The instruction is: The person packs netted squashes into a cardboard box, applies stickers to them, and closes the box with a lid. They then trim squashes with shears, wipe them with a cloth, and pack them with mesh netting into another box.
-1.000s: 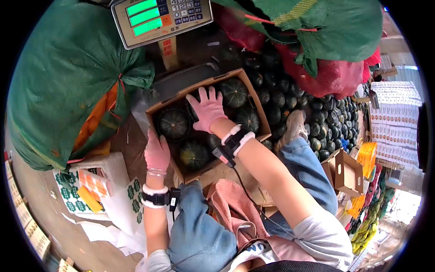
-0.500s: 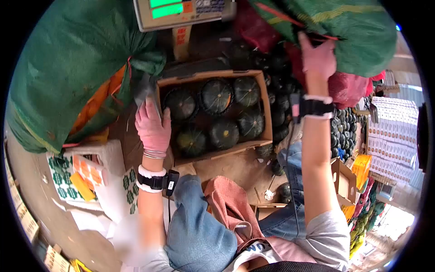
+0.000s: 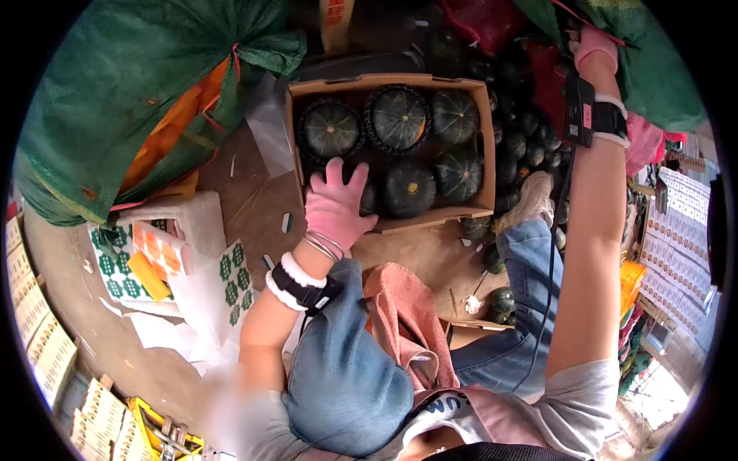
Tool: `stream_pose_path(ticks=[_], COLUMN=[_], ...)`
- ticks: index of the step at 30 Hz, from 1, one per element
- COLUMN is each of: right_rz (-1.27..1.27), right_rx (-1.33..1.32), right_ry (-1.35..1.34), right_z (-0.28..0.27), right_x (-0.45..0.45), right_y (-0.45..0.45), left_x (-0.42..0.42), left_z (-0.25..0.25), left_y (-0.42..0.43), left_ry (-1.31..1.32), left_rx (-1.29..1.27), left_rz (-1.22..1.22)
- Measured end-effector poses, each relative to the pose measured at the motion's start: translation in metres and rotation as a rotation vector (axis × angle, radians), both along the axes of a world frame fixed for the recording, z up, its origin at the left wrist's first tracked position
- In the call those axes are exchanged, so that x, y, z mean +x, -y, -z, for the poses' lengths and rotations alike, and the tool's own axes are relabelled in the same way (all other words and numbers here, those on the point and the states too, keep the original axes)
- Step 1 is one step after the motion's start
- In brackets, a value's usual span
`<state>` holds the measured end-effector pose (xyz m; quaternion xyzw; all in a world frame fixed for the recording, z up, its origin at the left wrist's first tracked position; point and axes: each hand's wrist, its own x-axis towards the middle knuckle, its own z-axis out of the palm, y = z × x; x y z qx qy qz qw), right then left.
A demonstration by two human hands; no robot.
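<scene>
An open cardboard box [image 3: 392, 224] in front of me holds several dark green squashes [image 3: 409, 187]. Two in its far row, including the far-left squash [image 3: 330, 128], wear black netted sleeves. My left hand [image 3: 335, 206], in a pink glove, lies over the near-left squash [image 3: 367, 198] with fingers spread, covering most of it. My right hand [image 3: 596, 48], also gloved, reaches into the mouth of a green mesh sack [image 3: 661, 81] at the upper right. The sack hides its fingers, so what they touch cannot be seen.
Loose squashes [image 3: 530, 150] lie right of the box, by my shoe [image 3: 530, 201]. A tied green sack [image 3: 100, 100] bulges at left, above a white foam box [image 3: 201, 230] with printed sheets. Clear plastic [image 3: 270, 127] lies beside the carton. A cable runs along my right arm.
My left hand has moved from the box's left side, beside the plastic, onto the near-left squash. My right hand has gone further into the sack. The view has shifted, and the scale display is out of sight.
</scene>
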<state>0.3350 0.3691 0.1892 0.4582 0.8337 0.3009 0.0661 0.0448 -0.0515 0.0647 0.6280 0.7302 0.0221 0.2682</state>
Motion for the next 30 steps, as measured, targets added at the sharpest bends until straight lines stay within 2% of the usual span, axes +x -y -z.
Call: stream_pose_path(ticks=[2, 4, 6, 8, 11, 14, 16, 18, 20, 23, 24, 26, 29, 30], right_rz=[0.238, 0.466, 0.375, 0.478, 0.108, -0.107, -0.205, -0.216, 0.025, 0.079, 0.176, 0.228, 0.245, 0.356], right_rx=[0.062, 0.132, 0.11, 0.066, 0.149, 0.126, -0.094, 0.007, -0.001, -0.121, -0.211, -0.164, 0.102, 0.14], right_ry=[-0.341, -0.687, -0.544, -0.396, -0.433, -0.703, -1.049, -1.064, -1.016, -0.973, -1.021, -1.274, -0.983, -0.881], right_z=[0.01, -0.004, 0.005, -0.012, -0.006, 0.006, 0.011, 0.012, 0.001, 0.002, 0.007, 0.014, -0.001, -0.004], right_x=[-0.007, -0.057, -0.05, -0.079, -0.069, -0.055, -0.051, -0.052, -0.053, -0.054, -0.054, -0.063, -0.085, -0.087], right_y=[0.01, 0.056, 0.063, 0.13, 0.183, 0.22, 0.227, 0.222, 0.217, 0.219, 0.22, 0.219, 0.199, 0.182], left_x=[0.001, -0.001, -0.008, -0.012, -0.019, -0.031, -0.027, -0.019, -0.013, -0.009, -0.007, -0.004, 0.004, 0.005], left_z=[0.004, 0.002, -0.005, -0.016, -0.029, -0.015, -0.014, -0.01, -0.03, -0.041, -0.041, -0.041, -0.041, -0.04], left_y=[-0.001, -0.004, -0.006, -0.007, -0.022, -0.06, -0.069, -0.073, -0.064, -0.054, -0.052, -0.049, -0.049, -0.048], left_ry=[0.057, 0.113, 0.177, 0.247, 0.296, 0.16, 0.068, -0.038, 0.109, 0.247, 0.281, 0.341, 0.368, 0.384], left_rx=[0.004, -0.016, -0.007, 0.217, 0.621, 0.784, 0.712, 0.739, 0.771, 0.822, 0.812, 0.794, 0.796, 0.791], left_rz=[-0.062, -0.064, -0.072, -0.08, -0.032, 0.058, 0.042, 0.031, -0.015, -0.007, -0.006, -0.005, 0.028, 0.043])
